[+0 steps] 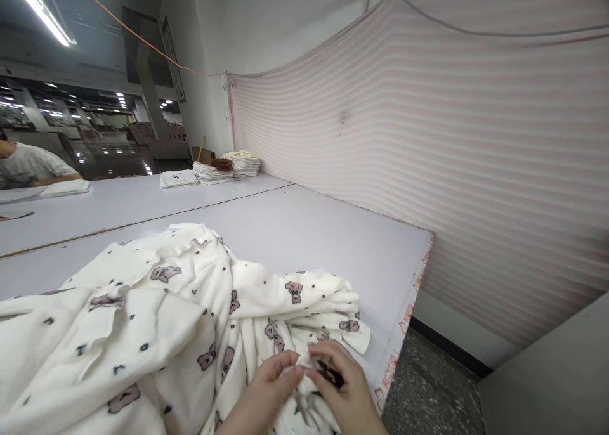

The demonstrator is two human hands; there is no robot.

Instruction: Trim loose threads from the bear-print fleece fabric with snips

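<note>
A large heap of soft white fabric [181, 321] printed with pinkish-brown bears and small dark marks lies crumpled on the table. At its near right end, my left hand [269, 390] pinches a bit of the cloth between thumb and forefinger. Close beside it, my right hand [345, 384] is closed with its fingertips on the same piece of cloth. Inside the right palm sits a dark tool [333, 376], mostly hidden by the fingers; it looks like thread snips, though its kind is not clear. The fingertips of both hands nearly meet.
The pale table [304, 226] ends at a right edge with red-printed tape [404, 321]. Folded cloth stacks [214, 172] stand at the back. A striped pink-white sheet [428, 124] hangs along the wall. Another person [33, 163] is at the far left.
</note>
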